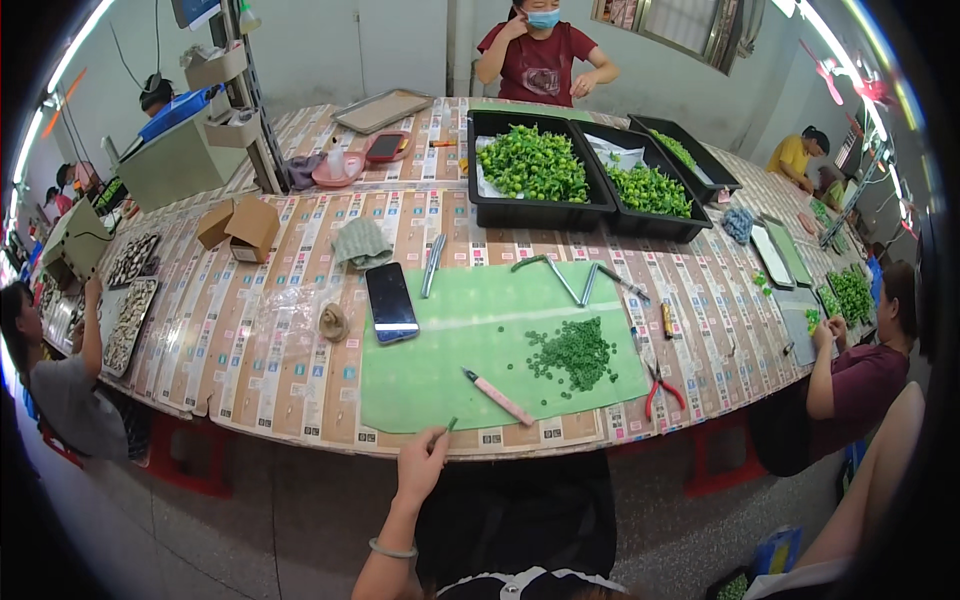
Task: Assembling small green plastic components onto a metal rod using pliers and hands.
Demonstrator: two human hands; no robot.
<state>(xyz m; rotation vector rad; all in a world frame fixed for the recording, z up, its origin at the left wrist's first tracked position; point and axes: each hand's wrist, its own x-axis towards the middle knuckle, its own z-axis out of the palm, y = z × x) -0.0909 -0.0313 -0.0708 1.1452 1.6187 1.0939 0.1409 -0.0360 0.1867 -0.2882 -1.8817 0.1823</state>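
Observation:
At the table's front edge my left hand is closed, thumb and fingers pinching a small, thin dark green piece just off the mat. A pale bangle circles that wrist. My right arm is bent at the far right edge; its hand lies out of view. Beyond the left hand, a pink pen-like tool with a dark tip lies slanted on the light green mat. A loose heap of tiny dark green pieces covers the mat's right part.
A phone, tweezers and bent metal tools lie around the mat; red-handled pliers sit to its right. Black trays of green pieces stand farther back. People work at the left, right and far side.

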